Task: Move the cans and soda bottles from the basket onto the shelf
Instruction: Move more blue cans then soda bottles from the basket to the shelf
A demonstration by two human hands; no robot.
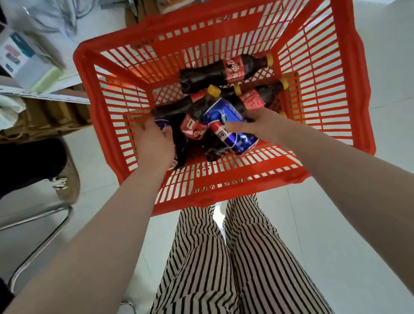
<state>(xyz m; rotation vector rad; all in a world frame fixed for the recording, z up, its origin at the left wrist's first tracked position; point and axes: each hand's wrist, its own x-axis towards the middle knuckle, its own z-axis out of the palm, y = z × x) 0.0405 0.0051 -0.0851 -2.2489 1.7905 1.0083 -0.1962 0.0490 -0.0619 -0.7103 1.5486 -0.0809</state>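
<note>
A red plastic basket [351, 77] stands on the floor in front of my legs. Inside lie several dark cola bottles with red labels and yellow caps; one bottle [224, 71] lies alone at the far side, others are piled in the middle. My right hand [252, 122] is closed around a blue can [228, 126] that sits atop the pile. My left hand [153, 144] reaches into the basket's left side, its fingers curled over a second blue can [162, 124], mostly hidden. The shelf is not clearly in view.
Cardboard boxes and papers [19, 59] are stacked at the upper left. A metal chair leg [33, 221] and another person's shoe [67, 180] are on the left. White tiled floor [405, 151] lies to the right of the basket.
</note>
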